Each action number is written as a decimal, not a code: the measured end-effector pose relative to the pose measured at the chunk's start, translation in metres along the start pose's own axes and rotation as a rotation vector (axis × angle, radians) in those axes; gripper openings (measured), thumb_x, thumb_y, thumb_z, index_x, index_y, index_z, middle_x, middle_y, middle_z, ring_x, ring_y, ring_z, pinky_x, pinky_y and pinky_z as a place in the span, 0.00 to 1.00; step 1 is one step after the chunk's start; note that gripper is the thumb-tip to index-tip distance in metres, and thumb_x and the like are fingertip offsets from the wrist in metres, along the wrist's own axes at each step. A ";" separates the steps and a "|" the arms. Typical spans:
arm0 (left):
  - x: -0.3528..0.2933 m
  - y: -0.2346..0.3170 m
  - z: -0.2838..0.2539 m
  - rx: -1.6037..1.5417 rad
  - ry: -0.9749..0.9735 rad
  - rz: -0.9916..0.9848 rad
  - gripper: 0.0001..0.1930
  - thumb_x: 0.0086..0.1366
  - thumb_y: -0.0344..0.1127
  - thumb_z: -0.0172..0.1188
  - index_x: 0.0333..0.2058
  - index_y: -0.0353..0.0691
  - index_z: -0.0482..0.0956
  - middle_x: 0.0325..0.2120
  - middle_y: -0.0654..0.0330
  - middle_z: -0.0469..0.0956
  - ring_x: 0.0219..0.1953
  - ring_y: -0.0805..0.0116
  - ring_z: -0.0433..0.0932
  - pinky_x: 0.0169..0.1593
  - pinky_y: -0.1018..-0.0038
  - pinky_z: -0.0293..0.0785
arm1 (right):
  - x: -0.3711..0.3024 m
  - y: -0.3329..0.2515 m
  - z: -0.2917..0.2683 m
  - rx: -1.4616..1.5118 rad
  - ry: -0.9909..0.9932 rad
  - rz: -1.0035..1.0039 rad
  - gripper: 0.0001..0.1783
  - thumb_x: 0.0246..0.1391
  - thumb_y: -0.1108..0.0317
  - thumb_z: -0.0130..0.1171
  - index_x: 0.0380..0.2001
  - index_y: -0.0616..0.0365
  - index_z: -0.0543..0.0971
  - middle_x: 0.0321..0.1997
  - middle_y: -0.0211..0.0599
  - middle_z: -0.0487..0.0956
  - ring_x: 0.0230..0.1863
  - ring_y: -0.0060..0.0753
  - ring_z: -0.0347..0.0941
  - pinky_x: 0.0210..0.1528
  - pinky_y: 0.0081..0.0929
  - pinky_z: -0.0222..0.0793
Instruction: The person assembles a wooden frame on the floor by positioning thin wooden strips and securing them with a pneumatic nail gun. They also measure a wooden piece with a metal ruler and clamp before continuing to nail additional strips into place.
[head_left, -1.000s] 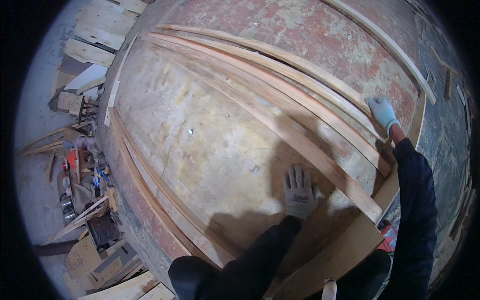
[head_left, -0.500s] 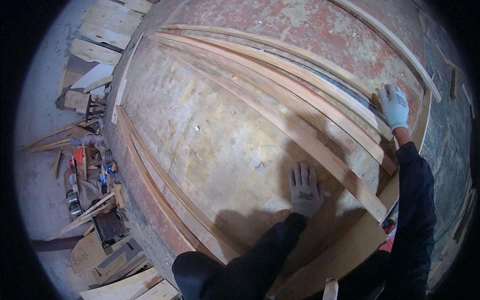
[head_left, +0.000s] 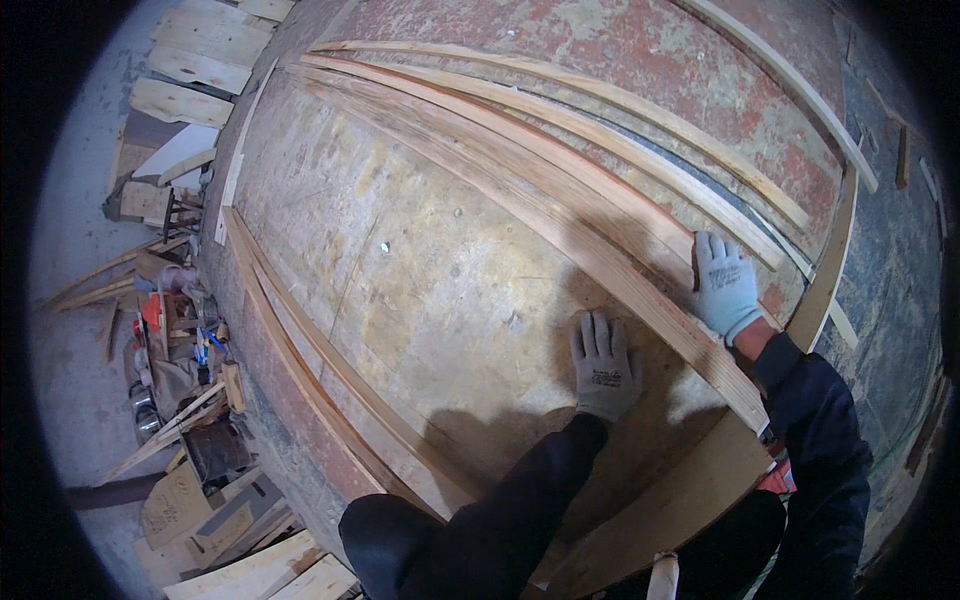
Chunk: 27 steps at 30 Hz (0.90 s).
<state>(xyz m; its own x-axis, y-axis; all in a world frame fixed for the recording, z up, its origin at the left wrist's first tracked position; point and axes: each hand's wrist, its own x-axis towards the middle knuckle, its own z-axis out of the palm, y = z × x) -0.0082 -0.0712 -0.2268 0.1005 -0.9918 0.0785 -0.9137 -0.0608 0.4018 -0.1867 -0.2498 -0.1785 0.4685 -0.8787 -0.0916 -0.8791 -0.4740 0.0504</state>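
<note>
My left hand (head_left: 605, 370), in a pale work glove, lies flat with fingers spread on a large worn plywood panel (head_left: 430, 320). My right hand (head_left: 727, 285), also gloved, is over the wooden strips on the right, its fingers bent down around a reddish wooden strip (head_left: 600, 190); its underside is hidden. Nearest the left hand runs another long wooden strip (head_left: 640, 290), its cut end close below the right hand. Farther off, a pale strip (head_left: 640, 140) and a separate outer strip (head_left: 690, 110) run roughly alongside. The strips converge at the upper left.
Two more strips (head_left: 320, 345) lie along the panel's left side. A board edge (head_left: 690, 490) borders the near side. On the floor at left are cardboard (head_left: 175, 515), boards (head_left: 205, 60) and heaped offcuts and tools. A pale batten (head_left: 790, 85) lies at the far right.
My right hand has left the outer strip and come nearer, onto the reddish strip. The outer strip's near end has shifted away from the pale strip. My left hand stays flat.
</note>
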 end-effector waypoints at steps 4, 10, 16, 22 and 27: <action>-0.003 -0.002 0.001 0.041 -0.041 -0.010 0.33 0.67 0.47 0.57 0.63 0.29 0.67 0.70 0.33 0.56 0.73 0.32 0.51 0.72 0.36 0.45 | -0.011 -0.008 0.005 0.028 -0.003 -0.020 0.54 0.45 0.48 0.70 0.69 0.67 0.59 0.65 0.51 0.68 0.61 0.50 0.68 0.53 0.46 0.72; -0.003 -0.005 0.003 0.035 -0.039 -0.013 0.33 0.68 0.48 0.55 0.63 0.29 0.68 0.70 0.32 0.56 0.74 0.32 0.50 0.73 0.36 0.44 | -0.008 -0.014 0.008 0.097 -0.041 0.007 0.44 0.47 0.49 0.69 0.60 0.68 0.69 0.69 0.59 0.65 0.64 0.56 0.65 0.59 0.46 0.69; -0.002 -0.002 -0.002 0.030 -0.045 -0.027 0.32 0.67 0.47 0.56 0.62 0.28 0.68 0.69 0.31 0.57 0.73 0.30 0.51 0.73 0.36 0.45 | -0.012 -0.009 0.001 0.125 -0.022 -0.026 0.32 0.51 0.51 0.66 0.51 0.65 0.75 0.66 0.57 0.67 0.67 0.55 0.63 0.62 0.47 0.66; 0.000 -0.003 -0.007 0.052 -0.101 -0.008 0.33 0.68 0.47 0.55 0.64 0.28 0.66 0.69 0.31 0.56 0.74 0.31 0.50 0.74 0.36 0.43 | -0.015 0.005 -0.039 0.224 0.041 0.036 0.33 0.50 0.49 0.67 0.51 0.63 0.74 0.61 0.53 0.73 0.58 0.50 0.72 0.57 0.43 0.70; 0.000 -0.002 -0.004 0.000 0.000 0.012 0.32 0.66 0.45 0.57 0.62 0.27 0.66 0.67 0.31 0.58 0.72 0.27 0.51 0.73 0.35 0.44 | -0.010 0.040 -0.080 1.179 -0.279 0.227 0.22 0.56 0.56 0.67 0.44 0.64 0.79 0.32 0.41 0.84 0.25 0.38 0.80 0.29 0.30 0.75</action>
<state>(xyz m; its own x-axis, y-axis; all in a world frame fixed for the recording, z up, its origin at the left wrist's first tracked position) -0.0051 -0.0703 -0.2235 0.0901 -0.9924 0.0836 -0.9150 -0.0493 0.4005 -0.2192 -0.2647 -0.0959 0.3876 -0.8235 -0.4143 -0.5475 0.1560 -0.8222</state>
